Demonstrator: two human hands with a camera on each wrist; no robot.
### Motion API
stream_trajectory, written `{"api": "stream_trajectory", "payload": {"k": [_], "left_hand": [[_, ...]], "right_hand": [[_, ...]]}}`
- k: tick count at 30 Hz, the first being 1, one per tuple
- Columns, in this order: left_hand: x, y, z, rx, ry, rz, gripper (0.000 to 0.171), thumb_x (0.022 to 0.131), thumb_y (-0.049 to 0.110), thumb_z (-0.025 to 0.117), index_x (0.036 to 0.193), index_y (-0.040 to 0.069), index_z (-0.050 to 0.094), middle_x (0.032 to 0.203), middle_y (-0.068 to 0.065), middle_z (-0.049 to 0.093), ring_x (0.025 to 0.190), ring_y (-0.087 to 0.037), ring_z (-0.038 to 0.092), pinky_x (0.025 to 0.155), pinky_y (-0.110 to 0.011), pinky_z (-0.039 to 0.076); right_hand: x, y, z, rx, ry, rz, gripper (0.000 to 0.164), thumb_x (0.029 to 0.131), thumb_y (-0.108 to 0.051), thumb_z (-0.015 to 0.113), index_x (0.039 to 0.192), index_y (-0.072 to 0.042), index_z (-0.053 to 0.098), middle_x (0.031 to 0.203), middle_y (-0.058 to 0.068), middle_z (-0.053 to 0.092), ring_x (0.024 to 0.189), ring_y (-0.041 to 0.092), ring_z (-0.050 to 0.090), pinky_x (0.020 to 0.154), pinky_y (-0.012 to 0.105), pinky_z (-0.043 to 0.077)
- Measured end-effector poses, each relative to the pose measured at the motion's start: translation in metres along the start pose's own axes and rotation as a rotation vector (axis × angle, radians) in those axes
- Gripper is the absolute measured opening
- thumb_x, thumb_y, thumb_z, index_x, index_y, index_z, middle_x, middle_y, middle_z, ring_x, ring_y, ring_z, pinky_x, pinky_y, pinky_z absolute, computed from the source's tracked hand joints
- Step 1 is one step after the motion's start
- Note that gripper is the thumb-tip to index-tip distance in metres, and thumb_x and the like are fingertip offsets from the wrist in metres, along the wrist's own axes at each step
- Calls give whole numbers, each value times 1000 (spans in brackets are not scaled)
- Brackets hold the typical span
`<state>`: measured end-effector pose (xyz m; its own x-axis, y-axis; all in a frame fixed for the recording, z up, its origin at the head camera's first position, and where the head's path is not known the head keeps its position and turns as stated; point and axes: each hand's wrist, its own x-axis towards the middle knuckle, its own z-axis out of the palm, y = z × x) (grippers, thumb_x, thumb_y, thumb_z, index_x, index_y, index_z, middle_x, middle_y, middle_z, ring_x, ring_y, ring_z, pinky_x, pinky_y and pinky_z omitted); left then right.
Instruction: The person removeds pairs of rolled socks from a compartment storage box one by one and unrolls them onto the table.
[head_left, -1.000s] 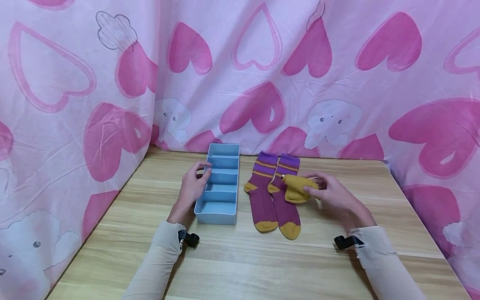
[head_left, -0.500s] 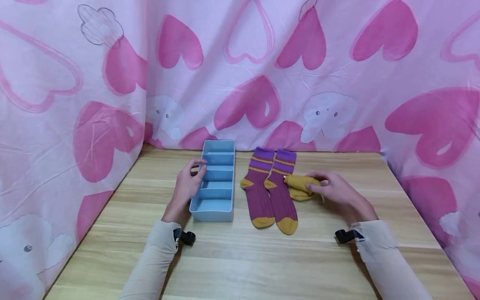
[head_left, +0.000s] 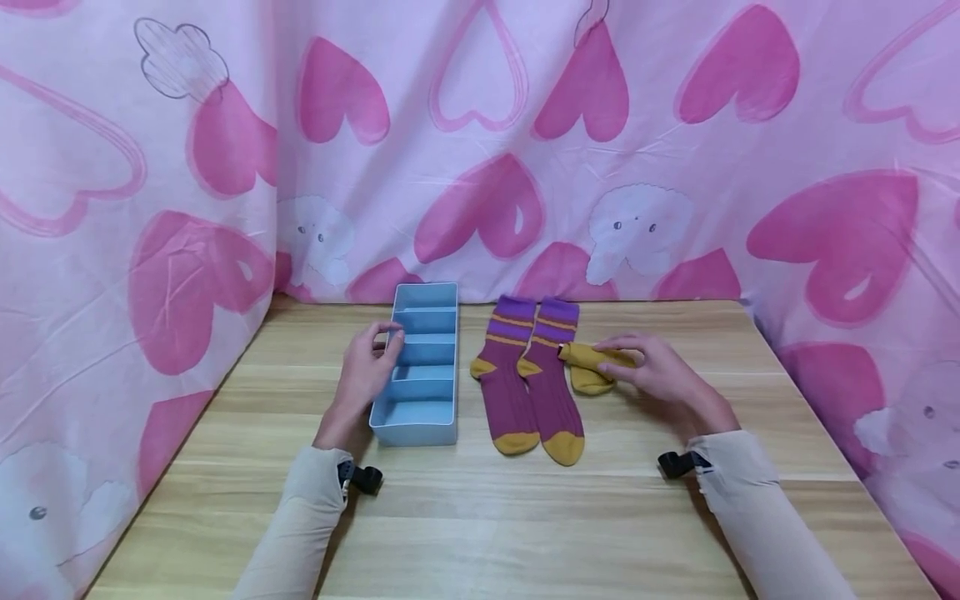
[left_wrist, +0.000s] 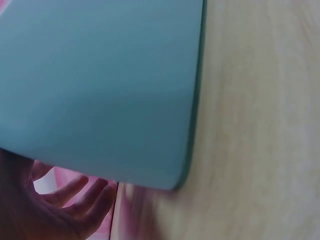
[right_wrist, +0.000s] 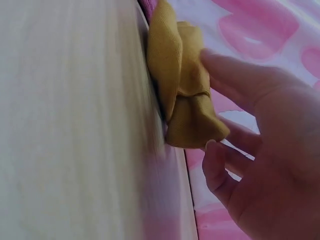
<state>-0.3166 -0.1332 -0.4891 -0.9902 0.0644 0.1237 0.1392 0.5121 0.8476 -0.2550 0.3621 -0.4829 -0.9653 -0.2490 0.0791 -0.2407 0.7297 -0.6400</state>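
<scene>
My left hand rests its fingertips at the left rim of a blue divided storage box. In the left wrist view, its loosely bent fingers show below the box wall. My right hand pinches a folded mustard-yellow sock, index finger on top and thumb at its near end. That bundle sits low on the table, its left end at the edge of the right maroon sock. Beside it lies a matching left sock, with purple striped cuff and yellow heel and toe.
The wooden table runs back to a pink heart-patterned curtain, which also hangs along the left and right sides. Thin dividers split the box into several compartments. A small black camera is strapped on each wrist.
The mustard sock has come off the top of the right maroon sock to its right side and looks more folded. The left hand stays at the box. The head view has shifted slightly.
</scene>
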Motion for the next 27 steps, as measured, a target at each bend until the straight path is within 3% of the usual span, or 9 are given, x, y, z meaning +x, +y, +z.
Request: {"api": "stream_trajectory", "payload": {"k": [6, 10, 13, 17, 22, 27], "left_hand": [[2, 5, 0, 89, 41, 51, 48, 110, 54, 55, 138, 16, 67, 144, -18, 55, 126, -39, 65, 108, -58, 56], [2, 13, -1, 167, 75, 129, 41, 110, 42, 61, 138, 12, 68, 147, -18, 59, 133, -39, 57, 114, -62, 49], [-3, 29, -1, 228, 74, 199, 35, 109, 31, 65, 137, 10, 68, 146, -18, 62, 138, -40, 53, 117, -64, 45], [-16, 59, 5, 286, -11, 294, 36, 107, 26, 68, 140, 11, 67, 145, -15, 65, 140, -38, 54, 119, -63, 45], [-35, 95, 24, 336, -151, 410, 48, 105, 26, 72, 149, 13, 60, 149, -11, 63, 141, -34, 57, 117, -56, 50], [-49, 123, 52, 293, -284, 481, 54, 105, 26, 73, 154, 14, 54, 149, -8, 62, 132, -26, 65, 108, -45, 59]], "right_hand": [[0, 0, -1, -50, 25, -24, 38, 101, -16, 79, 139, -14, 74, 140, 16, 71, 134, 40, 63, 118, 66, 45], [-2, 0, -2, -36, 12, -23, 38, 102, -11, 76, 139, -11, 72, 137, 15, 73, 128, 37, 67, 115, 63, 49], [-3, 0, -2, -31, 7, -17, 38, 102, -11, 75, 140, -11, 72, 137, 15, 73, 127, 36, 67, 115, 62, 50], [-3, -2, -2, -37, 5, -27, 37, 102, -10, 75, 139, -10, 72, 137, 16, 73, 126, 36, 67, 114, 62, 51], [-5, -3, -4, -34, -10, -21, 35, 103, -10, 74, 137, -10, 73, 137, 17, 72, 126, 37, 67, 113, 62, 52], [-5, -2, -5, -19, -26, 9, 34, 103, -12, 74, 137, -12, 73, 135, 15, 72, 124, 34, 67, 112, 60, 53]]}}
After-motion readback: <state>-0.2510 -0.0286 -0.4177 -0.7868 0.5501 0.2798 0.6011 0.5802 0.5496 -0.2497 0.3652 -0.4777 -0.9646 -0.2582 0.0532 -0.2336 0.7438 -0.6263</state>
